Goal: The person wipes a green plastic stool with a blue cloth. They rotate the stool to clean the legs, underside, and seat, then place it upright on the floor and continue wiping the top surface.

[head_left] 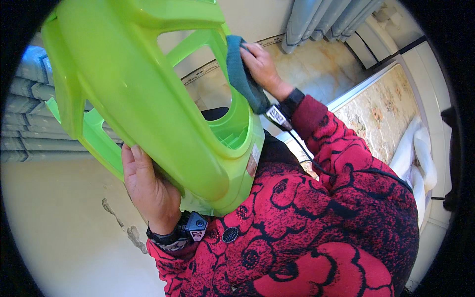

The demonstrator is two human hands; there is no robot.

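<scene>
A large bright green moulded plastic frame, with wide rounded openings, leans tilted against my lap and torso. My left hand grips its lower left edge, thumb on the outer face and the other fingers mostly hidden. In my right hand is a folded dark green cloth, which lies against the frame's right rim beside an opening. A small label is stuck on the frame's side near my body. Both wrists carry strapped-on devices, and a black cable runs along my right sleeve.
Grey-blue curtains hang at the top, with more curtain at left. A flower-patterned mattress in a pale frame lies to the right, with white rolled fabric on it. The pale wall at lower left has peeling patches.
</scene>
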